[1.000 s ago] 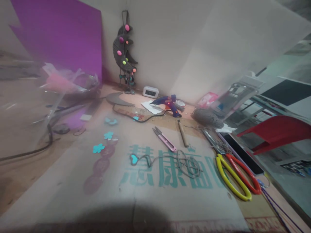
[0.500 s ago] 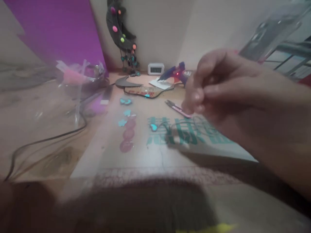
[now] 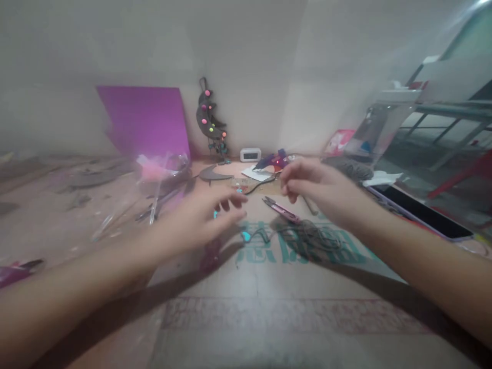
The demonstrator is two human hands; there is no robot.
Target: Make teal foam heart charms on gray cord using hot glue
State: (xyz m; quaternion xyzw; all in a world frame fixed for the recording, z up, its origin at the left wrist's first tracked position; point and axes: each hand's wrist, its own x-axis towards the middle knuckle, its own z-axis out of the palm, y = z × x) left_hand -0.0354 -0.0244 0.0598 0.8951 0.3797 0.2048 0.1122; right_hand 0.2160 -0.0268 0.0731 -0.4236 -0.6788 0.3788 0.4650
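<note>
My left hand (image 3: 221,207) reaches in over the paper sheet, fingers spread and nothing visible in them. It partly covers some small blue cut-out pieces. Across from it my right hand (image 3: 307,184) is raised, fingers curled and tips close to the thumb. Whatever it may pinch is too small or blurred to make out. Between the hands lie pink-handled thread snips (image 3: 282,210). Nearer to me is a small blue heart-like piece (image 3: 245,236) with a dark cord (image 3: 319,236) running right into a loose coil. A blue glue gun (image 3: 272,160) with a red light rests behind my right hand.
A grey crescent (image 3: 215,174) lies at the back, below a decorated moon hanging (image 3: 209,120). A white digital clock (image 3: 250,155) and a purple board (image 3: 149,120) stand along the wall. A phone (image 3: 423,211) lies at right; clear plastic wrapping (image 3: 161,169) is at left.
My left hand has come into view over the sheet. My right hand now appears farther off and lower, fingers still curled. The view has shifted, showing more wall and the phone.
</note>
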